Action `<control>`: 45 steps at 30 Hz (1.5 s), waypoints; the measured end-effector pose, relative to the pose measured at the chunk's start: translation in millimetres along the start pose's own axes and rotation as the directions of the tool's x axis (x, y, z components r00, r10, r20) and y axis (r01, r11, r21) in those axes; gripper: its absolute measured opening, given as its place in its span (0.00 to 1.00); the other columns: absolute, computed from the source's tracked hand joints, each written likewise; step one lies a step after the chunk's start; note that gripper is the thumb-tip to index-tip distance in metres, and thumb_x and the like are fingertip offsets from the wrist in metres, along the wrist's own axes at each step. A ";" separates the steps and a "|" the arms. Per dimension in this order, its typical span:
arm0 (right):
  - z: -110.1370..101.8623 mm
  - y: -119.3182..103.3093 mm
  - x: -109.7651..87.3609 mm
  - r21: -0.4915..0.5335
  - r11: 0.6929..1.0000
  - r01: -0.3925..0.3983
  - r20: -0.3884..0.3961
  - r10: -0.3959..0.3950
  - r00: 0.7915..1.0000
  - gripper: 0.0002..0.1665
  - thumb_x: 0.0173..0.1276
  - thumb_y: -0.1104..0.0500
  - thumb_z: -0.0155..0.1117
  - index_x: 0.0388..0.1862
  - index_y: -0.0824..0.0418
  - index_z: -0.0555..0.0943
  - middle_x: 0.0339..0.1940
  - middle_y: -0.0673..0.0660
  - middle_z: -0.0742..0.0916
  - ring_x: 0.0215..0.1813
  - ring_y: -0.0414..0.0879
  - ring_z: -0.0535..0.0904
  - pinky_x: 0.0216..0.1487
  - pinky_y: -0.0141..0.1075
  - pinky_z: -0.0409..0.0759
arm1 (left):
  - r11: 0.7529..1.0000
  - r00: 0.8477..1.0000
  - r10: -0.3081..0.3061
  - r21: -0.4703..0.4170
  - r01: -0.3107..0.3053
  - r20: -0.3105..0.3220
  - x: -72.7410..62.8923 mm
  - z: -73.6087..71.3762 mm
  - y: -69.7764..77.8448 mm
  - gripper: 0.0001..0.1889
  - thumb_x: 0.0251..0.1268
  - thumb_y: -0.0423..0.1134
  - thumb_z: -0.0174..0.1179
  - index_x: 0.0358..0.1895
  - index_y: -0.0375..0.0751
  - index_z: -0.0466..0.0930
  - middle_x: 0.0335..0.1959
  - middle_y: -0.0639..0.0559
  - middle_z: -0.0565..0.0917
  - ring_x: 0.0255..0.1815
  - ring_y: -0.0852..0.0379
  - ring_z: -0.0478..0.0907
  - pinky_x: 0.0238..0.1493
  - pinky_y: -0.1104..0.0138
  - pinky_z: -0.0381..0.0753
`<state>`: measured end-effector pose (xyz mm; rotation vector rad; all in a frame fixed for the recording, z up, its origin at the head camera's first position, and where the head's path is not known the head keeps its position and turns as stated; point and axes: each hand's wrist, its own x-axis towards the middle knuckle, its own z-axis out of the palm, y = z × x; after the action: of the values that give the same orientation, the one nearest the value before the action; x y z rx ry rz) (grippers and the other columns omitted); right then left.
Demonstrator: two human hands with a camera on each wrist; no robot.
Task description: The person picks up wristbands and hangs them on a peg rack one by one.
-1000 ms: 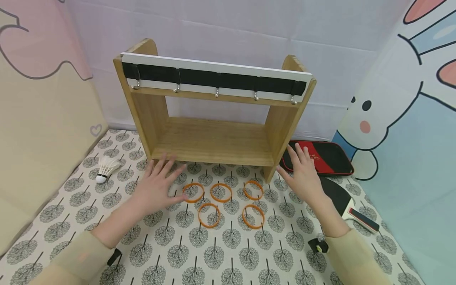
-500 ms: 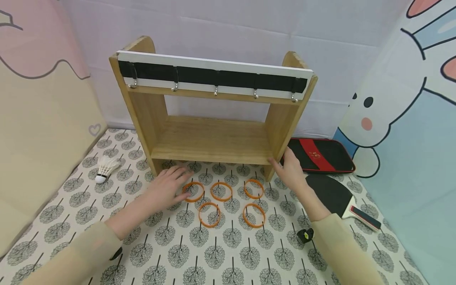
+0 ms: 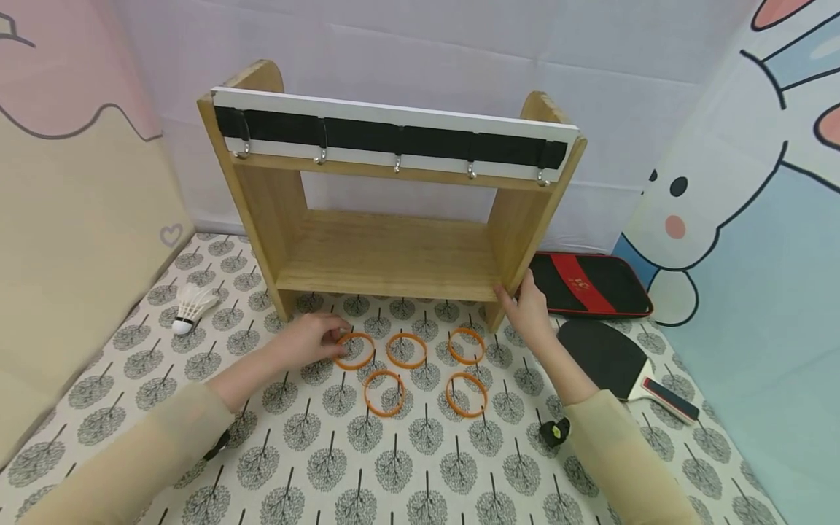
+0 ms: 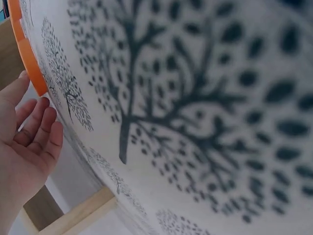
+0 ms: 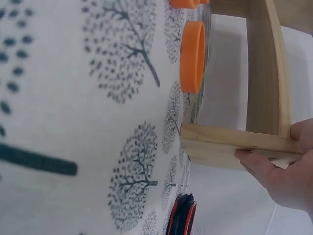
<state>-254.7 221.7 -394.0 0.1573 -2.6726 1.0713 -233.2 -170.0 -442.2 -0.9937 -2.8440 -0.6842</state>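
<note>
Several orange rings lie flat on the patterned cloth in front of a wooden shelf (image 3: 394, 251). My left hand (image 3: 308, 339) is at the left edge of the leftmost ring (image 3: 355, 367), thumb and bent fingers apart. In the left wrist view the thumb tip meets or nearly meets the orange ring (image 4: 32, 66); I cannot tell whether it presses. My right hand (image 3: 530, 310) grips the lower right side panel of the shelf. In the right wrist view, thumb and fingers lie on either side of that panel's wooden edge (image 5: 220, 139).
A white board with a black strip and several metal hooks (image 3: 397, 162) runs across the shelf's top front. A shuttlecock (image 3: 194, 306) lies at left. On the right are a black and red case (image 3: 593, 286) and a table tennis paddle (image 3: 600, 361).
My left hand has come down to the leftmost ring, its fingers bending inward. My right hand has moved left onto the shelf's side panel and grips it. The rings stay in place.
</note>
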 end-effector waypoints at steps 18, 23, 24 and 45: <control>1.1 0.2 0.2 0.047 0.999 -0.022 0.042 0.020 0.999 0.33 0.73 0.51 0.52 0.66 0.69 0.56 0.57 0.71 0.75 0.61 0.62 0.73 0.55 0.53 0.77 | 0.945 0.983 -0.118 -0.288 0.155 0.139 6.1 -3.2 -4.3 0.05 0.55 0.33 0.66 0.35 0.39 0.83 0.26 0.57 0.83 0.25 0.64 0.78 0.29 0.73 0.80; 2.0 -0.7 -0.2 0.034 0.999 -0.012 0.026 0.011 1.000 0.31 0.73 0.52 0.52 0.65 0.70 0.58 0.54 0.71 0.77 0.58 0.62 0.76 0.52 0.53 0.79 | 0.913 0.979 -0.145 -0.362 0.187 0.140 5.6 -12.5 0.6 0.04 0.58 0.32 0.63 0.36 0.39 0.84 0.29 0.53 0.85 0.26 0.61 0.80 0.32 0.71 0.81; 2.1 -0.9 -0.4 0.035 0.999 -0.010 0.023 0.009 1.000 0.31 0.73 0.53 0.52 0.65 0.70 0.58 0.54 0.71 0.77 0.58 0.62 0.76 0.52 0.53 0.79 | 0.916 0.981 -0.142 -0.360 0.180 0.130 5.6 -14.7 1.9 0.04 0.58 0.33 0.63 0.36 0.40 0.84 0.29 0.52 0.85 0.26 0.61 0.80 0.32 0.70 0.81; 2.2 -2.4 -0.3 0.053 0.999 -0.006 0.018 0.005 1.000 0.31 0.73 0.52 0.53 0.64 0.69 0.58 0.55 0.71 0.77 0.58 0.61 0.76 0.51 0.53 0.79 | 0.854 0.961 -0.277 -0.463 0.238 -0.017 2.7 -72.5 26.6 0.07 0.59 0.36 0.63 0.40 0.40 0.80 0.34 0.45 0.83 0.29 0.52 0.79 0.27 0.63 0.83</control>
<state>-254.3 218.4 -394.1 0.1699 -2.6633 1.1482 -226.2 -180.8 -366.0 -0.5904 -2.8244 -1.4401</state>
